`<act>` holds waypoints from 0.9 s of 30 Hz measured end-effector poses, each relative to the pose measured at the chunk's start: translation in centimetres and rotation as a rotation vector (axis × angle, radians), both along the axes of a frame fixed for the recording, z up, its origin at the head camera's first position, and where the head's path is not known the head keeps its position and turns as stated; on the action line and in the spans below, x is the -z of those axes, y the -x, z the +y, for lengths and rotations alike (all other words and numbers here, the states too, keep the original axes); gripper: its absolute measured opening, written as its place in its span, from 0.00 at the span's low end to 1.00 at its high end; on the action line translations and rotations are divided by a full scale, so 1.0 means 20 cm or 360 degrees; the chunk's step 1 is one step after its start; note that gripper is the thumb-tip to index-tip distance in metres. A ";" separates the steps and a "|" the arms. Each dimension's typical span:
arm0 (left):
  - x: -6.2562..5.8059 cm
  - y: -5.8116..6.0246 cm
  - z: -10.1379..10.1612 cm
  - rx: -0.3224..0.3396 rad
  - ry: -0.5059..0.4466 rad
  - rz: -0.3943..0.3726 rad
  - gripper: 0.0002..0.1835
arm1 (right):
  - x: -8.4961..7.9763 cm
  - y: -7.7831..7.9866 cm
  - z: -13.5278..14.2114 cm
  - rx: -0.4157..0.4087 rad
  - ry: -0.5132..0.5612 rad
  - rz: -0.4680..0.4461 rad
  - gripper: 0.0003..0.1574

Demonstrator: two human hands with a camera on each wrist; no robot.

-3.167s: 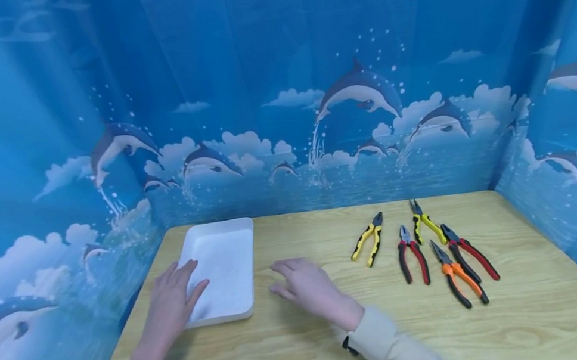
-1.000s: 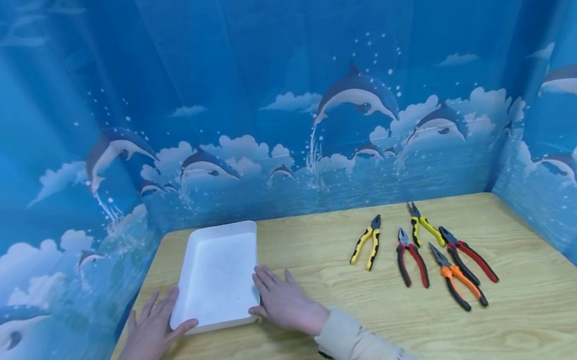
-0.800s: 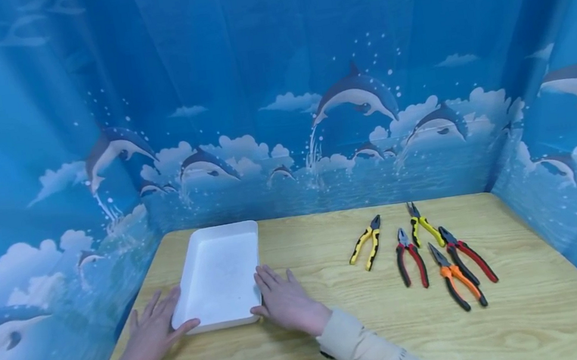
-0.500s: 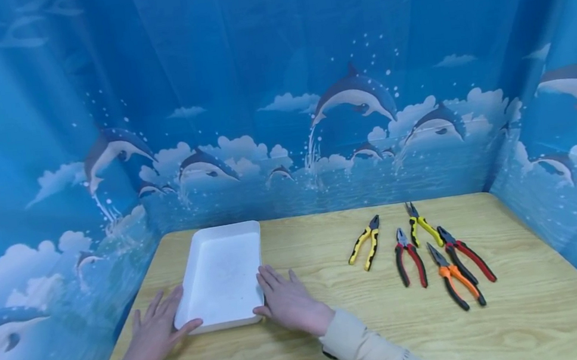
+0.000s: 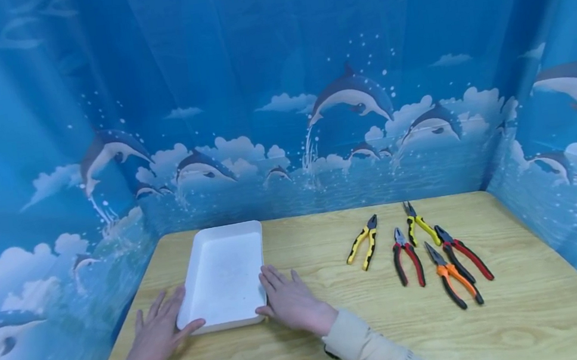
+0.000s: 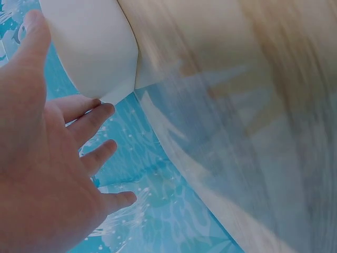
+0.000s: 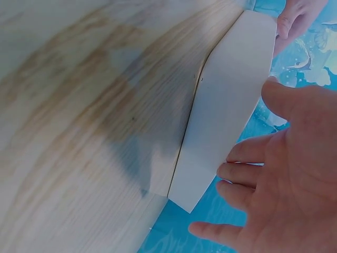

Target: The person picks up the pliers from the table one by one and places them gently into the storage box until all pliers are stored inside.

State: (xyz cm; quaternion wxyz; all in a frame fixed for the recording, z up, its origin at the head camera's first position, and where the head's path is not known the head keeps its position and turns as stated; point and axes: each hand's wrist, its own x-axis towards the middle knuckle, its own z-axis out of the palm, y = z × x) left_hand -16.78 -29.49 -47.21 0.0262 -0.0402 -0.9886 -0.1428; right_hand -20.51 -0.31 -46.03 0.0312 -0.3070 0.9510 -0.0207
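Note:
A shallow white tray (image 5: 225, 278) lies on the left part of the wooden table. My left hand (image 5: 153, 334) is at its left side, fingers spread, thumb at the near left corner. Opposite it, my right hand (image 5: 293, 302) has straight fingers along the right wall, with the thumb by the near right corner. In the left wrist view, fingertips of the left hand (image 6: 47, 158) meet the edge of the tray (image 6: 100, 47). The right wrist view has the right hand (image 7: 295, 163) with fingertips and thumb at the rim of the tray (image 7: 226, 95).
Several pliers lie on the right of the table (image 5: 341, 347): yellow-black pliers (image 5: 372, 227), red-black pliers (image 5: 399, 238), yellow-green long-nose pliers (image 5: 412, 229), larger red-black pliers (image 5: 443, 238) and orange-black pliers (image 5: 442, 270). A blue dolphin-print curtain (image 5: 252, 58) encloses the table.
My left hand has come back from over the tray to its near left corner; my right hand has moved left onto its right wall. Between them the tray has slid slightly right.

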 end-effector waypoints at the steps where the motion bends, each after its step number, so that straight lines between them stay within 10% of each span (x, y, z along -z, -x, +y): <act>1: 0.00 0.00 0.00 0.0001 -0.0001 -0.0001 0.53 | 0.00 0.00 0.00 -0.0002 0.0004 -0.0001 0.47; 27: -0.01 -0.02 0.05 0.0087 0.0015 0.0052 0.48 | 0.01 0.00 0.08 0.0018 0.0025 -0.0037 0.46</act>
